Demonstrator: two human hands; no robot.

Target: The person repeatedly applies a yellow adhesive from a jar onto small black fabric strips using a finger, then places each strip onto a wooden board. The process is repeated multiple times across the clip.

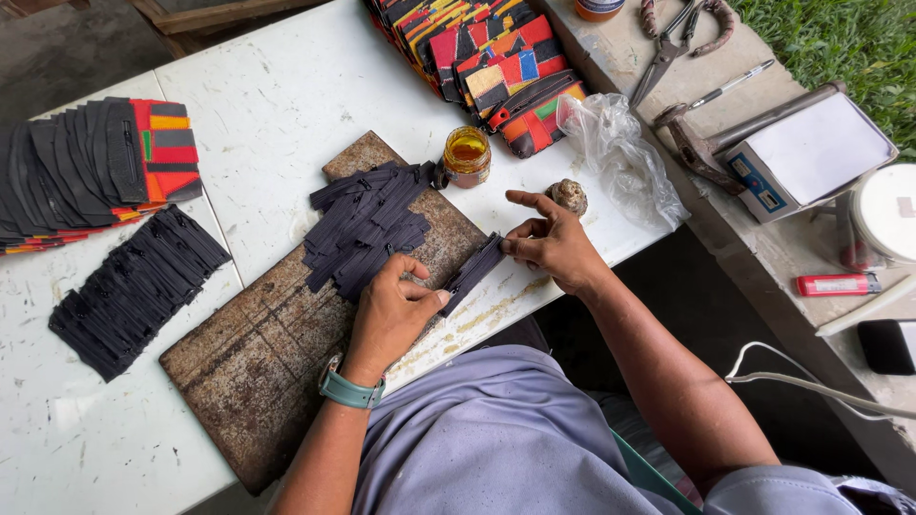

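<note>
White table (286, 95); left hand (386, 315), right hand (553, 246) pinch dark strip (472, 272), probably zipper.

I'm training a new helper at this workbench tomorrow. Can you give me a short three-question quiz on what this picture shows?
1. True or false: both hands hold the same dark zipper strip.
2. Which thing stands just beyond the rusty board, near its far corner?
A. a red lighter
B. a small glass jar of amber liquid
C. a pair of scissors
3. Fill in: the left hand wears a teal ____ at the wrist.

Key
1. True: the left hand pinches the near end and the right hand the far end.
2. B: the jar stands by the pile of zippers.
3. Watch.
</note>
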